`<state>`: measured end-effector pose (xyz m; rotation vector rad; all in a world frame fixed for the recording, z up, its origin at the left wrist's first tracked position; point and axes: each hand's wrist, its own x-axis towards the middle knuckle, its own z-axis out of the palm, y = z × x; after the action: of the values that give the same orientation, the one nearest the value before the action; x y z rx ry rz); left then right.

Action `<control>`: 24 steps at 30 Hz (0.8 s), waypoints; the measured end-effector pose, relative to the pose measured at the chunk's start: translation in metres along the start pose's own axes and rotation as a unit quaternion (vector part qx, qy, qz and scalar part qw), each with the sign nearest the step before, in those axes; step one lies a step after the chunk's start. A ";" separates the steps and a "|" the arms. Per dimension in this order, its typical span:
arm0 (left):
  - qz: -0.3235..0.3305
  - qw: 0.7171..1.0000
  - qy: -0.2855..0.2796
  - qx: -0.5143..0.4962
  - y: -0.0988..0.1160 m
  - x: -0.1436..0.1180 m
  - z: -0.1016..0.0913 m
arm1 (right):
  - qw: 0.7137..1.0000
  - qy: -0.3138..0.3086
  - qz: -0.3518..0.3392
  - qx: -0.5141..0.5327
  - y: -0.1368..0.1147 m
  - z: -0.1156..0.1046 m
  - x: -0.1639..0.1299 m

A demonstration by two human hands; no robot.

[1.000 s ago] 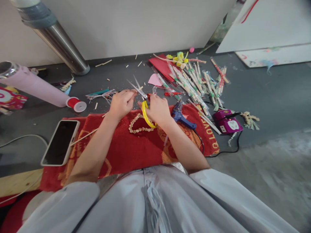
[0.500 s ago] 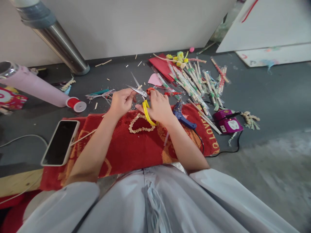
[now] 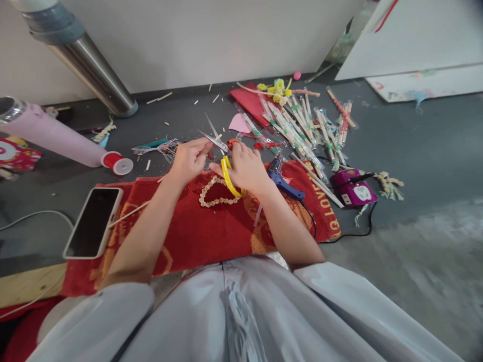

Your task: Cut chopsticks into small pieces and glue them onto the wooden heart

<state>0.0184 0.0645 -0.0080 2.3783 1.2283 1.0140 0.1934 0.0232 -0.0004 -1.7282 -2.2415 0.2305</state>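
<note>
Right hand (image 3: 247,168) is gripping yellow-handled steel scissors (image 3: 222,156), blades gaping and pointing up-left. Left hand (image 3: 190,160) is pinching something small, unidentifiable, just beside the blades.

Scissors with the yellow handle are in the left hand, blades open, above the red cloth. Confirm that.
Not quite: the head view shows the scissors in the right hand, not the left. Blades open, above the red cloth, as stated.

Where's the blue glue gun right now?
Head view: the blue glue gun lies on the red towel, just right of the right hand, left of the purple box.
</note>
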 end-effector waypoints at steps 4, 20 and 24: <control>0.004 1.000 -0.003 0.009 -0.001 0.000 0.002 | 1.000 -0.006 0.003 0.003 0.001 0.000 0.000; 0.042 0.996 -0.011 0.074 -0.008 -0.002 0.004 | 1.000 -0.013 0.010 0.004 0.000 0.000 0.000; 0.039 0.991 -0.010 0.126 -0.014 -0.005 0.006 | 1.000 -0.015 0.018 0.007 -0.002 0.001 0.001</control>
<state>0.0125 0.0698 -0.0221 2.6389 1.3344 0.9006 0.1910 0.0234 -0.0005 -1.7706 -2.2265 0.2803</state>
